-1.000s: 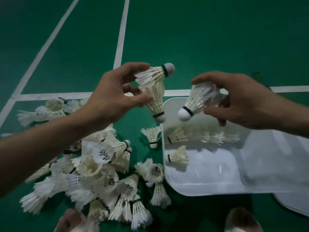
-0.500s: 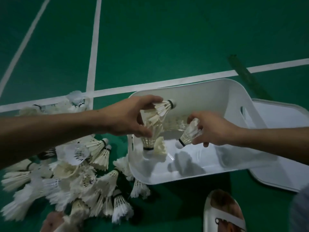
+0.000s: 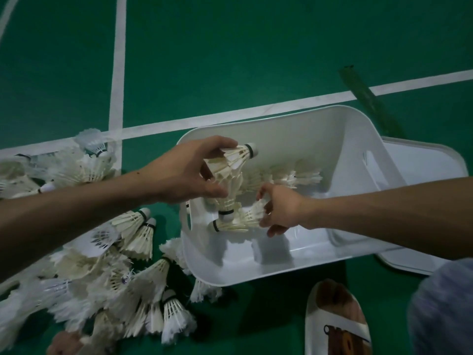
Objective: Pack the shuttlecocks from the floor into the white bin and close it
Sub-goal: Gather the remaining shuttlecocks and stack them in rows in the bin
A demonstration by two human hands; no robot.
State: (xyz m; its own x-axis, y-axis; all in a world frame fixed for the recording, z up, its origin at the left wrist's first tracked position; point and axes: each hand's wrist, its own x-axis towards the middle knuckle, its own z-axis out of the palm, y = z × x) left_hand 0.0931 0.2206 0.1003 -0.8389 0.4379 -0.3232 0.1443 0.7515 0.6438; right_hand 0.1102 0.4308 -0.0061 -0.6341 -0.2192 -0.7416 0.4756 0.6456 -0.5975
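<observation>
1. The white bin point(image 3: 307, 139) stands open on the green floor point(image 3: 256, 60), at centre right of the frame. Its lid point(image 3: 435, 170) lies flat at the right edge, partly hidden by the bin's right wall.
2. The left hand point(image 3: 189, 172) reaches in from the left edge, over the bin's left rim. Its fingers and thumb are curled round two shuttlecocks. The upper shuttlecock point(image 3: 240, 156) points its cork to the right. The lower shuttlecock point(image 3: 227, 198) points its cork down into the bin.
3. The right hand point(image 3: 281, 211) enters from the right edge and sits inside the bin, near frame centre. Its fingers pinch the feather skirt of a third shuttlecock point(image 3: 238, 221). This one lies almost flat, cork to the left, just below the lower shuttlecock's cork. Contact between the two cannot be determined.
4. Packed shuttlecocks point(image 3: 294, 175) lie in a row along the bin's far wall, just above the right hand.
5. The loose shuttlecock pile point(image 3: 110, 272) covers the floor at lower left, against the bin's left wall.
6. White court lines point(image 3: 117, 73) cross at upper left.
7. A sandal point(image 3: 335, 321) sits at the bottom edge, right of centre.
</observation>
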